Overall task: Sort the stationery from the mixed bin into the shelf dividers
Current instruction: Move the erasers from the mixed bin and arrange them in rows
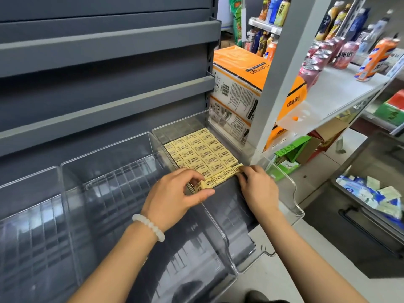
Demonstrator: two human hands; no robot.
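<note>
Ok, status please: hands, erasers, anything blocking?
Left hand pinches an eraser. Right hand pinches another eraser at front row. Nothing blocking.

The left hand (175, 191) covers the near left corner of the block of yellow erasers (202, 153), and its fingers hide most of the eraser it pinches (202, 186). The right hand (258, 189) hides the near right corner of the block; whether its curled fingers grip the tilted end eraser (238, 167) or only press it cannot be told. The small print on the erasers is unreadable. The mixed bin (369, 197) is cut off by the right edge, its blue and white packets blurred. Both forearms run off the bottom edge. The leftmost clear divider (28, 215) is cut by the left edge.
</note>
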